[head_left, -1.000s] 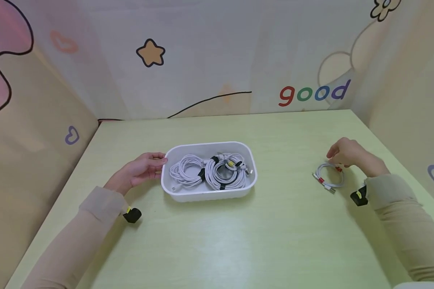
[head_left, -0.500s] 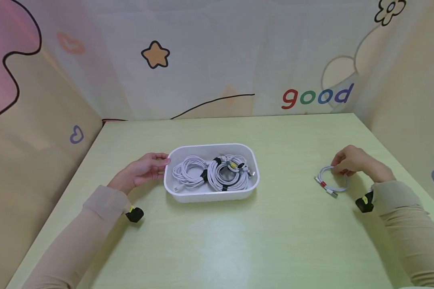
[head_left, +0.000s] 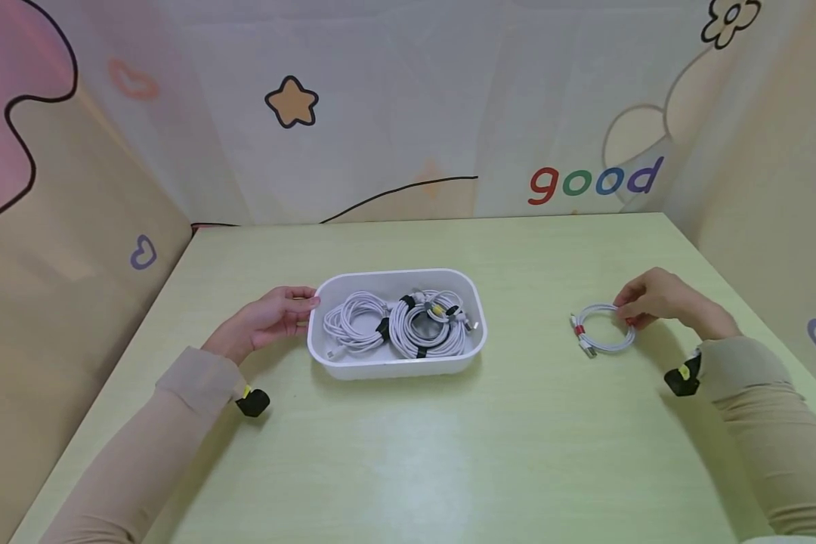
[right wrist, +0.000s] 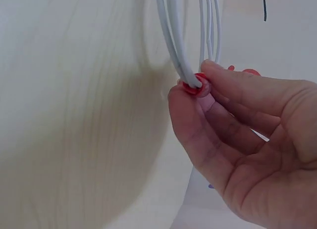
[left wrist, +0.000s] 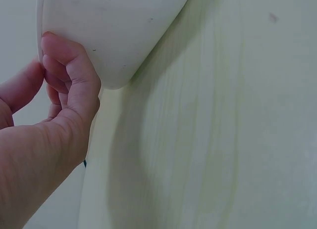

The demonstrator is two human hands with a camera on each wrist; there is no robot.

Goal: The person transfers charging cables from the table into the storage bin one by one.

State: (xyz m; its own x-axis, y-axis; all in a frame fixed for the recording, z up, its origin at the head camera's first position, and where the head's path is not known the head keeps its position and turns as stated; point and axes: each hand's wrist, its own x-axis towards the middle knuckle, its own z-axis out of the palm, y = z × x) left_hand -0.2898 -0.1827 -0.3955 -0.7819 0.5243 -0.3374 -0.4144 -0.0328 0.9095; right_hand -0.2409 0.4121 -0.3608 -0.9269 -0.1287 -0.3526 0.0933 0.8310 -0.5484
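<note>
At the left end of a white plastic bin (head_left: 396, 368), my left hand (head_left: 272, 317) pinches the rim between thumb and fingers. The left wrist view has the fingertips (left wrist: 53, 41) against the outer wall of the bin. Inside lie several coiled white cables (head_left: 353, 323) bound with black straps. Farther right, my right hand (head_left: 663, 298) holds a small coiled white cable (head_left: 605, 347) by its right side. Thumb and index finger pinch a red tie (right wrist: 197, 85) around the strands in the right wrist view. A second red tie (head_left: 579, 330) sits near the metal plug.
The pale green table (head_left: 408, 461) runs back to a printed backdrop (head_left: 381, 113) with side panels. Black wrist cameras (head_left: 252, 403) hang under both cuffs. A white edge (head_left: 778, 539) shows at the bottom right corner.
My right hand has come down onto the small coiled cable, taken hold of it and moved it slightly left and up. The left hand stays at the bin.
</note>
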